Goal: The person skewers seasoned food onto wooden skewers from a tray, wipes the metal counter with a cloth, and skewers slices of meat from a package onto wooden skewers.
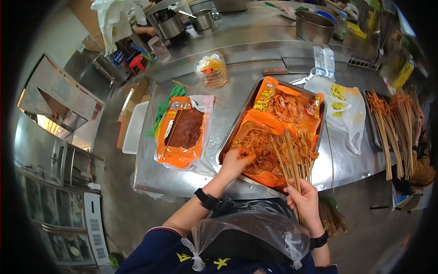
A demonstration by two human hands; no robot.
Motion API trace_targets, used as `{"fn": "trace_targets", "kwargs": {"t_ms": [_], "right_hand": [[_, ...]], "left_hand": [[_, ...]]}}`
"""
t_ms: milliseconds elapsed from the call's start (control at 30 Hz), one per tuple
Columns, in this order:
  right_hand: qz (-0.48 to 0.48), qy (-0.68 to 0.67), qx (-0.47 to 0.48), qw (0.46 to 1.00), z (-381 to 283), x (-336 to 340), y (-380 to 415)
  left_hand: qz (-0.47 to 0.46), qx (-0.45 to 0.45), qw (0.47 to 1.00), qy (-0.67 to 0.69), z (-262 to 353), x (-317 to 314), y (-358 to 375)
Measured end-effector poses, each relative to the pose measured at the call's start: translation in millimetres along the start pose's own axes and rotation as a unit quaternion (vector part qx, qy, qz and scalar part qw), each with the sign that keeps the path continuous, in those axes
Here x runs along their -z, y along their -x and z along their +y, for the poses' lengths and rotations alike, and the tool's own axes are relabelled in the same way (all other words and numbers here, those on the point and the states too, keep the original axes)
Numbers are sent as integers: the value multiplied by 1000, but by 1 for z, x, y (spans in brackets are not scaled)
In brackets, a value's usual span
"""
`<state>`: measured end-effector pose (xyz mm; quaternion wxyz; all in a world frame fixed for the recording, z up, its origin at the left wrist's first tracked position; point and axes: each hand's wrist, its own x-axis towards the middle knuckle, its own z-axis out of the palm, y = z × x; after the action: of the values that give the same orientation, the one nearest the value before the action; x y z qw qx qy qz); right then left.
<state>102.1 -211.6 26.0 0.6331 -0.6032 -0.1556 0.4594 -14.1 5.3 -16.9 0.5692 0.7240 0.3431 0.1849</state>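
Observation:
A metal tray (223, 147) in front of me holds opened orange packets (263, 117) of red, sauce-coated slices of food (292, 106). My left hand (234, 163) reaches over the tray's near left side, its fingers closed on a sauce-coated slice (247, 154). In my right hand (304, 199) is a bunch of bamboo skewers (288, 157), gripped at the lower ends by the tray's near right edge. Their upper ends lean over the tray, among more sauce-coated slices.
Left of the tray lies an orange packet (175, 157) with a dark red block (184, 128). Behind are a clear plastic tub (211, 75) and scissors (311, 76). A white plastic bag (349, 114) lies to the right. Loaded skewers (388, 123) rest at the far right.

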Motion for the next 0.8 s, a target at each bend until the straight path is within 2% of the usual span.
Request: {"fn": "trace_targets", "kwargs": {"t_ms": [33, 67, 133, 267, 333, 367, 433, 467, 533, 633, 800], "right_hand": [[-2, 14, -5, 1000, -1, 0, 0], [-3, 20, -5, 1000, -1, -1, 0], [-9, 24, -8, 1000, 0, -3, 0], [-14, 37, -4, 999, 3, -4, -1], [-17, 43, -2, 999, 2, -5, 0], [-19, 50, 1, 999, 1, -5, 0], [-20, 50, 1, 999, 3, -5, 0], [-23, 53, 1, 998, 3, -5, -1], [-27, 51, 3, 998, 3, -4, -2], [-32, 55, -1, 998, 2, -5, 0], [-40, 68, -6, 997, 1, -4, -1]], "left_hand": [[-20, 65, 992, 104, 1, 2, 2], [-17, 64, 992, 109, 6, 2, 4], [-28, 129, 962, 240, 10, 2, 2], [-7, 148, 945, 291, 5, -3, -5], [-10, 136, 914, 383, 12, -4, -9], [-11, 136, 914, 381, 13, -2, -11], [-72, 153, 877, 449, 15, 1, -13], [-71, 152, 878, 449, 16, 1, -14], [-12, 118, 886, 448, 18, -4, -14], [-15, 139, 881, 451, 28, -6, -14], [-18, 120, 896, 427, 25, -9, -17]]}}
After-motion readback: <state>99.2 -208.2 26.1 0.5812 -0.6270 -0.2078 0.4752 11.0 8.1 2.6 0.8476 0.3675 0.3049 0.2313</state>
